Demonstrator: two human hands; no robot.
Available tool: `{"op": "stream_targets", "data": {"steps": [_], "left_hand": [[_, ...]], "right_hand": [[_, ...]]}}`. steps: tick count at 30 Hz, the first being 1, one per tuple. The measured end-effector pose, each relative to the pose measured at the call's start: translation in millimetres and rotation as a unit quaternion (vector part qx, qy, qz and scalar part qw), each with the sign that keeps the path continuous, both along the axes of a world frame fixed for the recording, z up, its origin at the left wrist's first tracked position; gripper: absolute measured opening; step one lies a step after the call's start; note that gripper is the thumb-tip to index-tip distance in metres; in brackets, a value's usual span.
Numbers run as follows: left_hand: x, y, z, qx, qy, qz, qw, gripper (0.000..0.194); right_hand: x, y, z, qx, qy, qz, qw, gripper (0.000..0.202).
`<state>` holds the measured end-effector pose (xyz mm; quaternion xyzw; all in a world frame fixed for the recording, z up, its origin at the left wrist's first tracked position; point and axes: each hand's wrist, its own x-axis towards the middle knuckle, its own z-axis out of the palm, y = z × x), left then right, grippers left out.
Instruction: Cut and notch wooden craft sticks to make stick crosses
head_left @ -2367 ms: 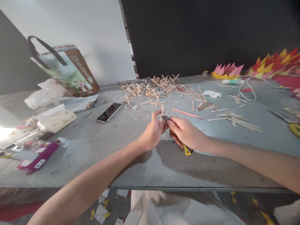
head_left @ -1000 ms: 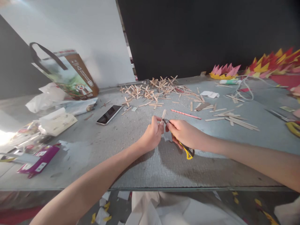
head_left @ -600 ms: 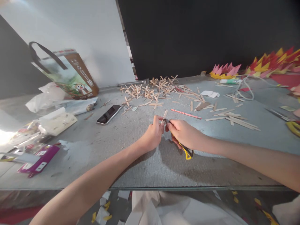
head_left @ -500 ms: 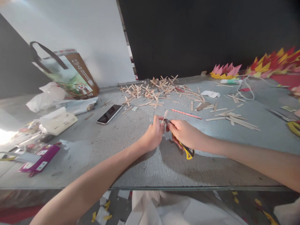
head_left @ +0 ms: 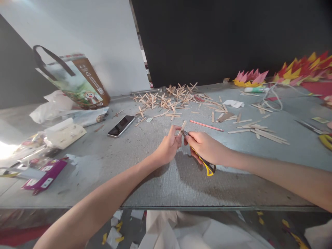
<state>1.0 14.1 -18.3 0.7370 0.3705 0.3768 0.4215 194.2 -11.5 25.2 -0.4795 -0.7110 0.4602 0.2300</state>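
Observation:
Between the fingers of my left hand [head_left: 169, 147] is a flat wooden craft stick [head_left: 183, 126], its upper end pointing up and away from me. My right hand [head_left: 204, 147] is wrapped round a yellow and black utility knife [head_left: 210, 168], the handle's butt sticking out below the palm. The knife's front end meets the stick close to my left fingertips; the blade itself is too small to make out. Both hands are just above the grey table [head_left: 150, 186]. Beyond them lies a pink patterned pencil [head_left: 206, 125].
A heap of craft sticks [head_left: 166, 100] spreads along the back, with loose sticks [head_left: 267, 133] at right. A phone [head_left: 121, 126], a carrier bag [head_left: 77, 83] and a purple packet [head_left: 46, 174] lie left. Scissors [head_left: 324, 140] and paper crowns [head_left: 250, 77] are at right.
Almost nothing differs. The knife's front end and the stick have shifted very slightly against each other; both hands keep their hold in the same place.

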Motion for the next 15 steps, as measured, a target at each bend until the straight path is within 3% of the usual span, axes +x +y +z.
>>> {"op": "stream_targets", "data": {"steps": [3, 7, 15], "left_hand": [[1.2, 2.4, -4.1, -0.04, -0.065, -0.034, 0.997, 0.035], [5.8, 0.7, -7.0, -0.066, -0.113, -0.022, 0.991, 0.035], [6.7, 1.3, -6.7, -0.083, -0.146, -0.028, 0.985, 0.034]], "right_hand": [[-0.7, -0.3, 1.3, -0.016, 0.024, 0.004, 1.0, 0.028], [-3.5, -2.1, 0.3, -0.039, 0.066, 0.009, 0.997, 0.029], [-2.4, -1.4, -0.8, -0.033, 0.063, 0.015, 0.997, 0.029]]}}
